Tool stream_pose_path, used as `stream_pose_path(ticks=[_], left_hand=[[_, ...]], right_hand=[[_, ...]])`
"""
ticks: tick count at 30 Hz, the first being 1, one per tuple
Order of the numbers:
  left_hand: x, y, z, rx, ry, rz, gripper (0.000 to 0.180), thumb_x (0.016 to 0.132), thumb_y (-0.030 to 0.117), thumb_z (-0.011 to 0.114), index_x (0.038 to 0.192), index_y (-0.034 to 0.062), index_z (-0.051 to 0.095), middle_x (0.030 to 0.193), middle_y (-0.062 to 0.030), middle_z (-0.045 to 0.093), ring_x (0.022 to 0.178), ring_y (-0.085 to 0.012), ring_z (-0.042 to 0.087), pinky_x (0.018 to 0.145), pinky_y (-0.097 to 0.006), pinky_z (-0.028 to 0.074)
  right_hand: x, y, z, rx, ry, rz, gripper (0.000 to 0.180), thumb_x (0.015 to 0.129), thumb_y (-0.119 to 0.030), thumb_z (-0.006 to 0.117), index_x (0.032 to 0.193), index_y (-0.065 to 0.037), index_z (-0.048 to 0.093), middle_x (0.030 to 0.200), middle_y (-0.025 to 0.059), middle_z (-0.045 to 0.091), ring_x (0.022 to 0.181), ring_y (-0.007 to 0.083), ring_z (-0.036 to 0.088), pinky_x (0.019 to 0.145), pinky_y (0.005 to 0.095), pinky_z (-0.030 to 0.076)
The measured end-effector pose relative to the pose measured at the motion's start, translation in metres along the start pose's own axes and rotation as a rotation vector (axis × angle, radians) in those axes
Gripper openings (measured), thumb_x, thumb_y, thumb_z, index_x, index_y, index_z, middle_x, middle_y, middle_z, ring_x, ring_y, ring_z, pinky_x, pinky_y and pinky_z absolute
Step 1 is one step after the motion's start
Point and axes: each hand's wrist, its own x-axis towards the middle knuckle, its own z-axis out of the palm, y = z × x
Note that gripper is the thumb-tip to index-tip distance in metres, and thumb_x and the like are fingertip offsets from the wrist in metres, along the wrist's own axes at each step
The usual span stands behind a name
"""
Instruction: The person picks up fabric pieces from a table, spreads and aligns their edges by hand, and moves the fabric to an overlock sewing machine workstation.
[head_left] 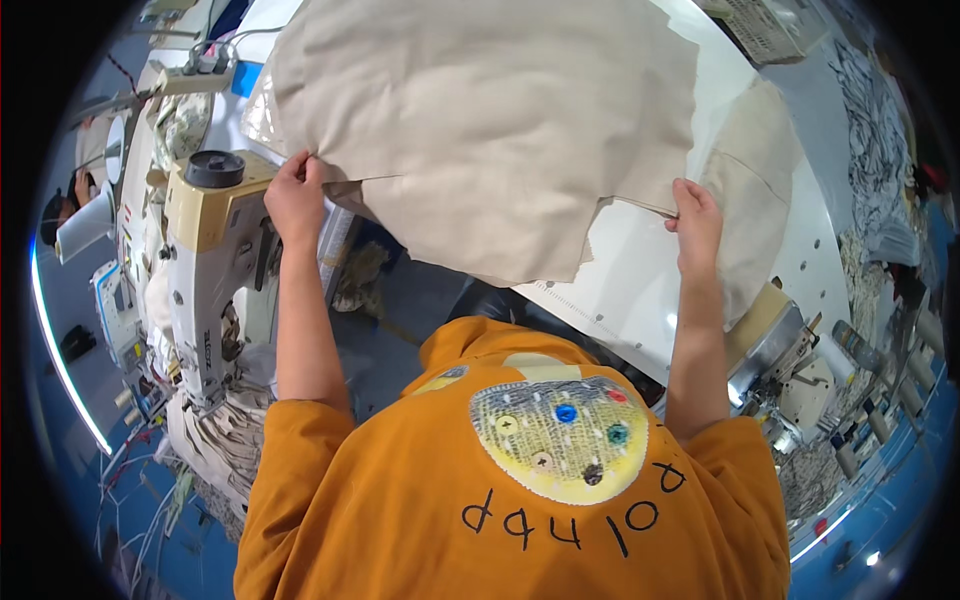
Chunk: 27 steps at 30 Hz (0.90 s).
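A large beige fabric piece (pixel 480 120) is stretched between my two hands over the white table (pixel 640 270). My left hand (pixel 297 195) pinches its left edge, close to a slit in the cloth. On the other side my right hand (pixel 697 222) grips a narrow corner of the same piece, with the fingers closed. The lower edge of the cloth hangs past the table's front edge toward me. A second beige fabric piece (pixel 752 180) lies on the table, just right of my right hand and partly behind it.
A sewing machine (pixel 205 260) stands close to my left forearm. Another machine (pixel 790 360) sits right of my right forearm. Piled cloth (pixel 215 445) lies at the lower left, and a heap of grey fabric strips (pixel 875 150) is at the far right.
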Motion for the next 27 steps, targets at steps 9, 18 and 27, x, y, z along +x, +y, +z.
stream_pose_path(ticks=[9, 18, 27], left_hand=[[-0.001, 0.010, 0.002, 0.013, 0.128, 0.186, 0.033, 0.082, 0.010, 0.064, 0.113, 0.0007, 0.061, 0.097, -0.0112, 0.066, 0.082, -0.0215, 0.062, 0.077, -0.035, 0.050], [-0.123, 0.231, 0.100, -0.334, -0.468, 1.100, 0.017, 0.074, 0.013, 0.074, 0.090, 0.0123, 0.071, 0.088, -0.0029, 0.067, 0.082, -0.0247, 0.063, 0.070, -0.037, 0.052], [-0.151, 0.273, 0.172, -0.090, -0.613, 1.083, 0.011, 0.077, 0.022, 0.073, 0.085, 0.0139, 0.074, 0.086, -0.0001, 0.067, 0.079, -0.0217, 0.064, 0.066, -0.035, 0.052]], right_hand=[[-0.018, 0.010, -0.001, 0.060, 0.010, -0.058, 0.028, 0.091, -0.009, 0.059, 0.115, 0.004, 0.053, 0.091, 0.0089, 0.066, 0.075, 0.0165, 0.068, 0.059, 0.0248, 0.050], [-0.029, 0.015, -0.005, 0.242, 0.014, -0.054, 0.031, 0.089, -0.005, 0.059, 0.117, 0.007, 0.053, 0.096, 0.0112, 0.067, 0.076, 0.0154, 0.067, 0.060, 0.0245, 0.052], [-0.027, 0.026, -0.014, 0.305, 0.032, -0.039, 0.031, 0.085, -0.007, 0.068, 0.111, 0.004, 0.056, 0.091, 0.0102, 0.069, 0.070, 0.0129, 0.067, 0.056, 0.0238, 0.052]])
